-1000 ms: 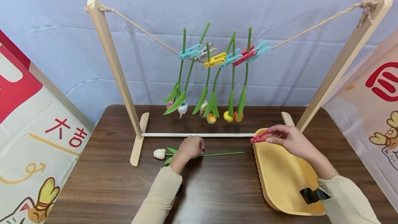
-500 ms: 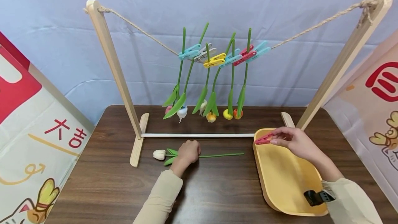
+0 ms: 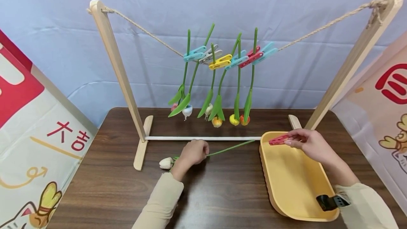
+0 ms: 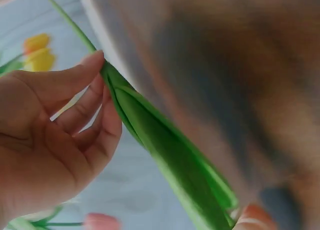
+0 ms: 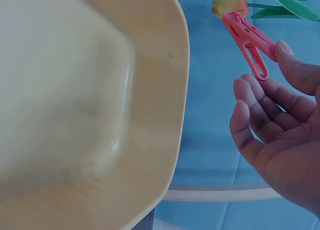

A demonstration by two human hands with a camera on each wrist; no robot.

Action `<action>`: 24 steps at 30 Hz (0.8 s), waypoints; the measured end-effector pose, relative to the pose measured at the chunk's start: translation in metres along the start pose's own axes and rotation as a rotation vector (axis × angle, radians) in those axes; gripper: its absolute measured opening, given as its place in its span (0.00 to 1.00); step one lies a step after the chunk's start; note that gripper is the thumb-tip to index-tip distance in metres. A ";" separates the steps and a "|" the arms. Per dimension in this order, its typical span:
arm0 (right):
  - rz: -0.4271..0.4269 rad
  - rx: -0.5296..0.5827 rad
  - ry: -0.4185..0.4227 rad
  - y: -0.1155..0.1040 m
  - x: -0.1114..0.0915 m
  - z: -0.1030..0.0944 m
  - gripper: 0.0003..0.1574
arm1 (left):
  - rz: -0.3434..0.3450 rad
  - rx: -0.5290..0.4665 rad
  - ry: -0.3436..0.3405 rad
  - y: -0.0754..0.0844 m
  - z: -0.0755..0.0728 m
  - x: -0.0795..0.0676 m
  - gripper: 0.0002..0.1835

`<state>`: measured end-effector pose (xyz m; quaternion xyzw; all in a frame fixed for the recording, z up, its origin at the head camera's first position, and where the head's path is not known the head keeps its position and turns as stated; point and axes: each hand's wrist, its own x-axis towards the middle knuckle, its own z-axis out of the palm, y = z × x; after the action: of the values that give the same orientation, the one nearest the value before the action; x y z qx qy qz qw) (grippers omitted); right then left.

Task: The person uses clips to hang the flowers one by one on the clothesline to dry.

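My left hand (image 3: 193,151) pinches the green stem of a white artificial tulip (image 3: 165,163) in front of the rack's white bar. In the left wrist view, thumb and fingertips meet on the stem just above the folded leaves (image 4: 170,145). The stem's free end slants up to the right toward the tray. My right hand (image 3: 313,146) holds a red clothespin (image 3: 278,140) by its handle ends, over the back of the yellow tray (image 3: 270,193). In the right wrist view the clothespin (image 5: 248,39) points away from the fingers.
A rope (image 3: 143,29) sags between two wooden posts (image 3: 116,66). Several tulips hang from it upside down, held by coloured clothespins such as the yellow one (image 3: 220,62). A white bar (image 3: 178,138) joins the feet of the rack on the brown table (image 3: 95,186).
The tulip has turned, its stem end swinging up toward the back and its bloom shifting slightly nearer. My right hand has moved to the right with the red clothespin.
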<state>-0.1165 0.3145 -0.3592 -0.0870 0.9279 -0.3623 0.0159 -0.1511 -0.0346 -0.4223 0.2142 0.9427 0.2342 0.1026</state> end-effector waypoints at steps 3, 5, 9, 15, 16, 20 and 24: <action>0.008 0.005 -0.003 0.002 -0.001 -0.001 0.14 | 0.036 -0.049 0.031 0.012 -0.014 0.003 0.11; 0.007 0.008 -0.004 0.004 -0.001 -0.001 0.14 | 0.050 -0.076 0.049 0.020 -0.022 0.006 0.11; 0.006 0.009 -0.015 0.006 -0.001 -0.001 0.13 | 0.086 -0.108 0.090 0.041 -0.035 0.014 0.09; 0.015 -0.010 -0.041 0.005 0.000 -0.004 0.14 | 0.167 -0.169 0.206 0.074 -0.057 0.028 0.05; 0.019 -0.013 -0.045 0.004 0.000 -0.004 0.14 | 0.177 -0.181 0.223 0.079 -0.061 0.030 0.04; 0.018 -0.020 -0.052 0.003 0.000 -0.006 0.15 | 0.208 -0.232 0.264 0.098 -0.072 0.035 0.03; -0.001 -0.035 -0.039 0.001 0.000 -0.009 0.14 | 0.225 -0.272 0.304 0.112 -0.081 0.038 0.05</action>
<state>-0.1180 0.3213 -0.3538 -0.0951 0.9334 -0.3444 0.0325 -0.1689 0.0400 -0.3015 0.2643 0.8772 0.3989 -0.0396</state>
